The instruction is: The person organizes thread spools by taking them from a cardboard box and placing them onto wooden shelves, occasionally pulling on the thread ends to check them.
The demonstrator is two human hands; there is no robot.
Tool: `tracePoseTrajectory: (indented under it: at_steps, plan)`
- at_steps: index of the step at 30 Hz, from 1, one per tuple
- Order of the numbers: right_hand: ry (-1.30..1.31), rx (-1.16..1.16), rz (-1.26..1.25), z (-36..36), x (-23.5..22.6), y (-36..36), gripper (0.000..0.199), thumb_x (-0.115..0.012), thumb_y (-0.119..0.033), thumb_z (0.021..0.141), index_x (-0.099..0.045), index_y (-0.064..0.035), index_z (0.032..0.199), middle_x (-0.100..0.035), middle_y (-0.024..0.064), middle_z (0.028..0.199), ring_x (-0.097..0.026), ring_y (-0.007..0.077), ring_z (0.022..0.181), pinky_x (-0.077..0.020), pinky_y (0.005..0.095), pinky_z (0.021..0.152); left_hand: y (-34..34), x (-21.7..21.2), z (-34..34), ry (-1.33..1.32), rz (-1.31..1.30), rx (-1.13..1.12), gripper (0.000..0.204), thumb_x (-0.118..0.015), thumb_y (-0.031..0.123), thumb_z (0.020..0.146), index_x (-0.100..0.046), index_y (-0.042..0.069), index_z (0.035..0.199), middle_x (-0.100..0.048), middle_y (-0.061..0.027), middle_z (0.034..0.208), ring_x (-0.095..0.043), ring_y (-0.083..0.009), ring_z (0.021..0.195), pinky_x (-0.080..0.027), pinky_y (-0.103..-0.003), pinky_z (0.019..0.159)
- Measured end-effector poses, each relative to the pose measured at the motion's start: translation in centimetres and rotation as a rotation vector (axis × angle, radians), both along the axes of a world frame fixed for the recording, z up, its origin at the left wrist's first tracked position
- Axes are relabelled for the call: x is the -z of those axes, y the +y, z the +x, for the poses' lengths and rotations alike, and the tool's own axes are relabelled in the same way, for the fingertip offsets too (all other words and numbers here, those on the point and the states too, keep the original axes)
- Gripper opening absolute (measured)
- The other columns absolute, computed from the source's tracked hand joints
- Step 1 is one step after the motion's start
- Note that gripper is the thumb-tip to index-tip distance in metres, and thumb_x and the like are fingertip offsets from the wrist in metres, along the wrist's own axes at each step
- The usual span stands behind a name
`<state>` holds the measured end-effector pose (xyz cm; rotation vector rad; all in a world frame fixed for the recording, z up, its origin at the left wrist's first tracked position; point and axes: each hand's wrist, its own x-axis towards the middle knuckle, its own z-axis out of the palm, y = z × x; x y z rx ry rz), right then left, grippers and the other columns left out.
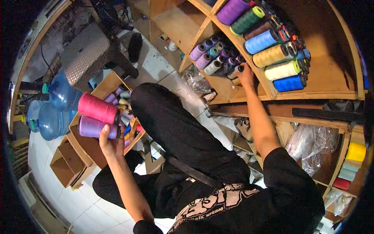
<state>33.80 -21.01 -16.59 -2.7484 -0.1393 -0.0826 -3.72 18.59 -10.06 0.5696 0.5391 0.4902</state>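
Plainly, left fingers (104,137) clamp two spools (98,108) near a box (83,151) of spools (110,98), right fingers (246,75) another spool (234,72) in a cubby (219,86).

The right grip (246,75) partly hides a seemingly pale spool (233,73), the left grip (111,143) a purple spool (93,127)

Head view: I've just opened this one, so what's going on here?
A person's left hand holds two big thread cones, a pink cone and a purple cone, near an open cardboard box with more spools in it. The right hand reaches into a wooden shelf, at a small spool; its grip is unclear. Larger spools lie stacked in the neighbouring compartment.
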Motion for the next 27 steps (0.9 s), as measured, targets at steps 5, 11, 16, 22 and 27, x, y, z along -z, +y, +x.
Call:
tracePoseTrajectory:
  at_steps: [5, 11, 16, 22, 27]
  plan:
    - [-0.149, -0.111, 0.055, 0.7, 1.0, 0.6, 0.050, -0.076, -0.012, 0.058, -0.052, -0.0102, 0.101, -0.055, 0.0169, 0.102, -0.050, 0.0363, 0.099, -0.0405, 0.0416, 0.084, -0.3, 0.0, 0.3, 0.029, 0.032, 0.012, 0.048, -0.065, 0.018, 0.074, -0.045, -0.001, 0.113, -0.053, -0.0141, 0.111, -0.055, -0.0260, 0.095, -0.050, -0.035, 0.075]
    - [-0.064, -0.030, -0.079, -0.7, 0.7, 2.3, 0.061, -0.075, -0.011, 0.060, -0.046, -0.0109, 0.113, -0.040, 0.0193, 0.123, -0.038, 0.0355, 0.115, -0.0339, 0.0418, 0.094, -1.1, -0.4, 0.6, 0.066, 0.114, 0.034, 0.053, -0.066, 0.016, 0.071, -0.043, -0.002, 0.115, -0.057, -0.0142, 0.101, -0.059, -0.0253, 0.089, -0.051, -0.035, 0.067]
    - [-0.344, -0.033, 0.074, -5.1, -2.8, 4.9, 0.047, -0.067, -0.014, 0.072, -0.046, -0.0029, 0.113, -0.054, 0.0197, 0.106, -0.052, 0.0364, 0.097, -0.0413, 0.0418, 0.083, -3.2, -2.2, 1.6, 0.087, 0.047, 0.085, 0.052, -0.068, 0.007, 0.066, -0.044, 0.001, 0.111, -0.055, -0.0120, 0.100, -0.060, -0.0245, 0.080, -0.056, -0.039, 0.062]
    - [0.628, -0.775, 0.925, -18.9, -12.6, 14.7, 0.052, -0.062, -0.016, 0.080, -0.040, 0.0010, 0.124, -0.049, 0.0100, 0.116, -0.049, 0.0168, 0.105, -0.0446, 0.0283, 0.081, -7.1, -3.9, 3.4, -0.036, 0.083, 0.255, 0.057, -0.072, 0.008, 0.062, -0.044, 0.001, 0.112, -0.056, -0.0102, 0.096, -0.058, -0.0245, 0.086, -0.056, -0.039, 0.059]
    - [0.548, -0.755, 0.905, -23.0, -12.4, 17.3, 0.065, -0.071, -0.030, 0.072, -0.043, 0.0034, 0.121, -0.056, 0.0144, 0.108, -0.054, 0.0192, 0.099, -0.0432, 0.0322, 0.086, -10.0, -4.6, 3.3, -0.025, 0.145, 0.470, 0.075, -0.074, 0.009, 0.056, -0.039, 0.001, 0.122, -0.053, -0.0136, 0.110, -0.057, -0.0277, 0.093, -0.056, -0.040, 0.062]
